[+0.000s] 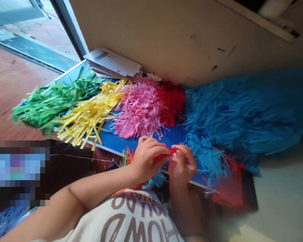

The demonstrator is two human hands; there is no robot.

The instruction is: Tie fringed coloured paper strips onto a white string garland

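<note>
My left hand (pixel 151 153) and my right hand (pixel 183 161) meet over the near edge of a blue table (pixel 178 132). Between them is a piece of red tissue paper (pixel 170 152), pinched by the fingers of both hands. Part of it is hidden behind the left fingers. Just beyond my hands lie pink fringed paper (pixel 138 107) and red fringed paper (pixel 171 101). To the right of my right hand is a small heap of light blue fringe (pixel 208 156). Orange fringe (pixel 129 156) shows under my left wrist.
Green fringe (pixel 58 101) and yellow fringe (pixel 88 114) lie on the table's left part. A large blue fringe pile (pixel 242 117) covers the right. White sheets (pixel 113 62) are stacked against the wall (pixel 154 33). Red paper (pixel 229 188) hangs at the front right edge.
</note>
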